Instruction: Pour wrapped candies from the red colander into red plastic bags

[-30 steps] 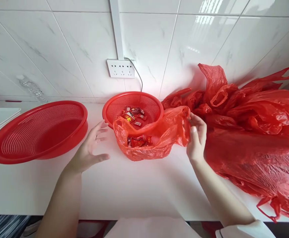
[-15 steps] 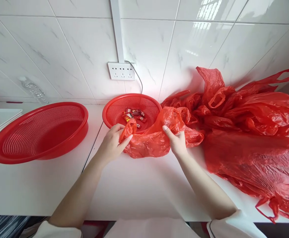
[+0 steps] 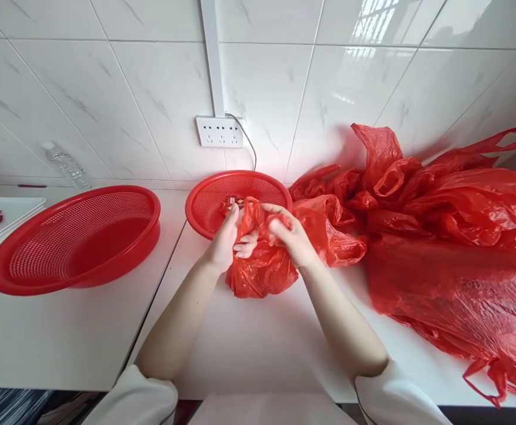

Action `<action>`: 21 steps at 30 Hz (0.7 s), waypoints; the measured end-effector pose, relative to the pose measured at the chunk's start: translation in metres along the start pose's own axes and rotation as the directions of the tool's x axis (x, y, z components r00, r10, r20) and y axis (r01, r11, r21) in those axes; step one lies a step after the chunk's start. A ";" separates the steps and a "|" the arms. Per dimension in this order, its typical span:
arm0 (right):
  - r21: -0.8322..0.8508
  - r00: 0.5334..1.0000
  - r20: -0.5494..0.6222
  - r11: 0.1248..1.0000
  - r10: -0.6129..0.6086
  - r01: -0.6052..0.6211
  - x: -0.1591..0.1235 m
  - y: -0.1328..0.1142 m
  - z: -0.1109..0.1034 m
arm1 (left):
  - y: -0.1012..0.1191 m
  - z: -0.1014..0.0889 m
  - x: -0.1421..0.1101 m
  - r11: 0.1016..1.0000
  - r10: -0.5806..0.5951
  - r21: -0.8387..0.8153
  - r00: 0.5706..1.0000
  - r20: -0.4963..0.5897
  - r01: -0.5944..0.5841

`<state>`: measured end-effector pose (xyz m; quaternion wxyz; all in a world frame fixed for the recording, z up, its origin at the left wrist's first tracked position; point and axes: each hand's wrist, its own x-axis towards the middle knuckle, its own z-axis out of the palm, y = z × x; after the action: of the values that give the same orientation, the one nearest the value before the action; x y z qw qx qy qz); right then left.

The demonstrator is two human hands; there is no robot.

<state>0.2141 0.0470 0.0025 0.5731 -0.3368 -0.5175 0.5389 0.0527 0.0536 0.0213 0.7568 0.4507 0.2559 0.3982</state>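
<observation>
A red plastic bag [image 3: 262, 274] hangs bunched between my hands over the white table, its lower part rounded and crumpled. Around the left side of its gathered top, my left hand [image 3: 231, 239] is closed, thumb pointing up. My right hand [image 3: 288, 233] grips the top from the other side; its fingertips are slightly blurred. Just behind them is a small red colander [image 3: 200, 200] holding several wrapped snacks [image 3: 230, 202], most of them hidden by my hands and the bag. What the held bag contains cannot be made out.
At left stands a larger red colander [image 3: 14, 236]; beyond it are a white tray [image 3: 19, 208] with red packets and a clear bottle [image 3: 67, 165]. A big heap of red plastic bags [image 3: 453, 260] covers the right side. A power strip [image 3: 219, 131] is on the tiled wall.
My hands have come closer together, drawing the bag's top into a bunch. The bag has moved away from the heap's near bag and now hangs more compactly.
</observation>
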 end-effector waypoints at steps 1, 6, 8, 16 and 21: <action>-0.036 0.997 0.074 0.999 -0.027 0.030 -0.004 -0.001 0.003 | -0.004 0.002 -0.001 0.998 -0.002 0.063 1.000 -0.014 0.003; -0.046 0.990 0.002 0.989 -0.142 0.142 -0.013 -0.005 0.009 | -0.018 0.006 -0.002 0.859 0.197 0.484 0.980 -0.009 -0.169; -0.002 0.981 -0.108 0.987 -0.159 0.160 -0.012 -0.009 0.006 | -0.018 0.007 -0.001 0.777 0.205 0.603 0.978 0.025 -0.178; 0.207 0.896 -0.420 0.976 0.146 -0.063 0.012 -0.002 -0.029 | -0.021 0.004 0.003 0.950 0.236 0.228 0.969 -0.077 -0.214; 0.046 0.878 -0.477 0.999 0.030 -0.009 0.012 0.015 -0.016 | -0.038 0.004 0.012 0.987 0.012 -0.160 0.999 -0.036 -0.018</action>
<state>0.2241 0.0639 -0.0131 0.6846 -0.4522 -0.3454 0.4556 0.0769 0.0512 -0.0106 0.7830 0.3835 0.2326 0.4309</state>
